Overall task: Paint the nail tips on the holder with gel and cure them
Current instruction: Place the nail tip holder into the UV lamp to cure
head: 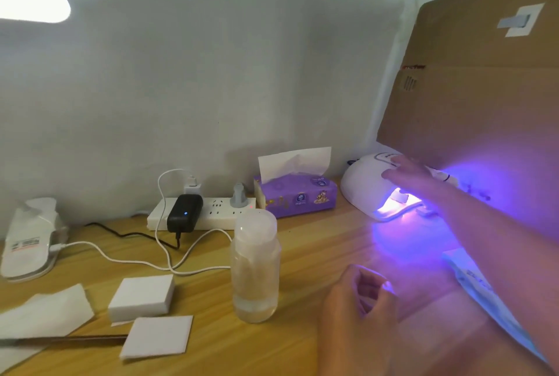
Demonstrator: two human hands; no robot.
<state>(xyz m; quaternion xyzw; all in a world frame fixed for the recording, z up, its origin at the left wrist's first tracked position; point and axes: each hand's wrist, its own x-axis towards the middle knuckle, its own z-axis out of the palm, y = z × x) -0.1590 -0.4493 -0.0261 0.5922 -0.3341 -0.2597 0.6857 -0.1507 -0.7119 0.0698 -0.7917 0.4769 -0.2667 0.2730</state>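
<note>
My right arm (484,224) covers the right side of the lamp (366,191). The bright purple glow washes out the inside, so I cannot tell what is in there. My right hand (405,173) on top looks blurry. My left hand (360,300) is curled, and I cannot tell if it holds anything. My arm hides part of the packet (465,273). The stick (75,339) runs off the left edge.

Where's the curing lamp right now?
Head view: the white curing lamp sits at the right rear of the desk, glowing violet, just right of the purple tissue box by the cardboard sheet, with the right hand resting on top.
</note>
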